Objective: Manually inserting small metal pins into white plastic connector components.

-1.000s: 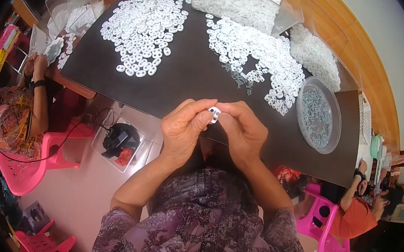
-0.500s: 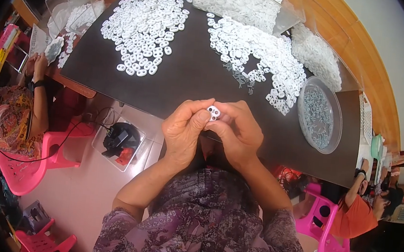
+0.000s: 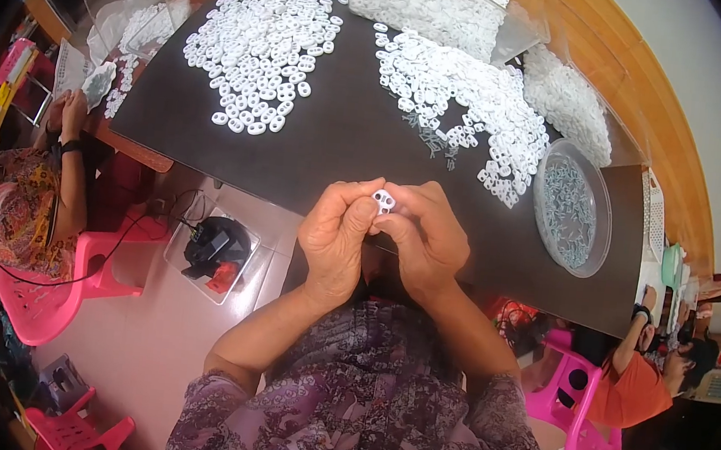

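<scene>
Near the table's front edge, my left hand (image 3: 335,231) and my right hand (image 3: 427,236) meet fingertip to fingertip. Both are closed around one small white plastic piece with dark holes (image 3: 384,199), held between thumbs and index fingers. My fingers hide its lower part. Beyond my hands at the left lies a heap of white oval two-holed pieces (image 3: 256,50). To the right spreads a heap of smaller white plastic pieces (image 3: 460,87), with several small grey screw-like parts (image 3: 432,136) at its near edge.
A round clear tub (image 3: 599,248) of grey screw-like parts stands at the right. Clear bins (image 3: 526,37) of white pieces line the back of the dark table (image 3: 326,135). People sit on both sides. Pink chairs (image 3: 31,306) and a clear floor bin (image 3: 219,294) stand below.
The white piece has turned slightly between my fingers. My left hand has shifted a little to the right; the heaps look the same.
</scene>
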Motion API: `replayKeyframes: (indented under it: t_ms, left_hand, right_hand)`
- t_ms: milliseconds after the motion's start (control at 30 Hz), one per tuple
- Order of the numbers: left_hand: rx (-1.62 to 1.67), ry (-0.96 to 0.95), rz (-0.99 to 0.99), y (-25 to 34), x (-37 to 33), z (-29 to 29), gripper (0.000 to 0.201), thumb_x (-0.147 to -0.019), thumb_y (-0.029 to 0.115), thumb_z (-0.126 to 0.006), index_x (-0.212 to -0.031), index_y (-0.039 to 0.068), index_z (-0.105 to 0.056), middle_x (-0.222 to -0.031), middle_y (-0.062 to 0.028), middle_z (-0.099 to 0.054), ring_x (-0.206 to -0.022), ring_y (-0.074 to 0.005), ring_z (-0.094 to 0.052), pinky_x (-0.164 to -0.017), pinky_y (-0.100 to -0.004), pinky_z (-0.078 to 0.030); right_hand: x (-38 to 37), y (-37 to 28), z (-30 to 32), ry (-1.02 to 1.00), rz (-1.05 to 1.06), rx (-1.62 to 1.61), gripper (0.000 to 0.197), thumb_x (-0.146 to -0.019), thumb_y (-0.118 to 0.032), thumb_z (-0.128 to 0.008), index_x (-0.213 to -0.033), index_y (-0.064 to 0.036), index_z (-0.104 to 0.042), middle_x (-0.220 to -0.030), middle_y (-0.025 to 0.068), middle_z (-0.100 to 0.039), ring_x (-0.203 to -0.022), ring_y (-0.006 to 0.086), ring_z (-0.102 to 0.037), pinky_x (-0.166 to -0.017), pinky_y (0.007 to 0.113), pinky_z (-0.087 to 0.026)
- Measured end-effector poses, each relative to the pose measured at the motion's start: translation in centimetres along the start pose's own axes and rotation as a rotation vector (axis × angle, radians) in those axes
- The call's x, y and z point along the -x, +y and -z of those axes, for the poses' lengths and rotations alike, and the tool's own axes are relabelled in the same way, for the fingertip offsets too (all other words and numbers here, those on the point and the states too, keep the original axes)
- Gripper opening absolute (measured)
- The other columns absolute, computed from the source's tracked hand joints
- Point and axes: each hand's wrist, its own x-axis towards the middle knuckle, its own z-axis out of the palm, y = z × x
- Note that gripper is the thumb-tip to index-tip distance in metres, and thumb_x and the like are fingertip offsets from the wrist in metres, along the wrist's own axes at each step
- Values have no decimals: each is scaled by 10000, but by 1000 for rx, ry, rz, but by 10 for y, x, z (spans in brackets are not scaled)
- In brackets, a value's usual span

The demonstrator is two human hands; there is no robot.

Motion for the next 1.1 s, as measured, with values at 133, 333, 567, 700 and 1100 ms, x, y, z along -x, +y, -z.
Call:
replayKeyframes:
  t_ms: [133, 333, 567, 700, 1100]
  left_hand:
    - [-82, 2, -44, -4, -2, 1, 172, -920, 109, -549, -1005, -31, -603, -816, -3, -534, -691, -55, -469, -614, -186, -403]
    - [-65, 22, -43, -6, 1, 0, 169, -923, 122, -547, -987, -27, -595, -807, -5, -532, -677, -55, -469, -599, -189, -404]
    - [-109, 63, -63, -8, 1, -2, 156, -927, 119, -537, -973, -22, -588, -796, -8, -529, -666, -56, -471, -589, -190, -406]
    - [-134, 69, -71, -9, 1, -2, 157, -927, 121, -537, -973, -20, -588, -791, -8, -529, -660, -56, -472, -582, -190, -406]
    - [-244, 120, -55, -10, 2, -9, 212, -956, 203, -496, -956, 2, -562, -775, 32, -460, -633, -18, -409, -556, -162, -368]
  right_hand:
    - [0, 1, -1, 7, 20, 38, 268, -709, 16, -694, -967, 23, -621, -800, 80, -601, -644, 165, -510, -542, 259, -419]
    - [-1, -1, -3, 10, 37, 42, 259, -711, 27, -686, -961, 28, -619, -803, 87, -603, -651, 176, -526, -548, 267, -426]
    - [0, 5, -6, 26, 77, 39, 239, -725, 50, -662, -959, 43, -614, -809, 97, -603, -654, 182, -534, -547, 270, -432]
    - [1, 7, -7, 32, 85, 53, 235, -727, 43, -662, -957, 41, -614, -814, 98, -605, -651, 181, -529, -541, 270, -430]
    - [0, 7, -13, 70, 162, 169, 172, -781, -8, -625, -943, 32, -586, -798, 113, -588, -631, 227, -516, -539, 311, -418]
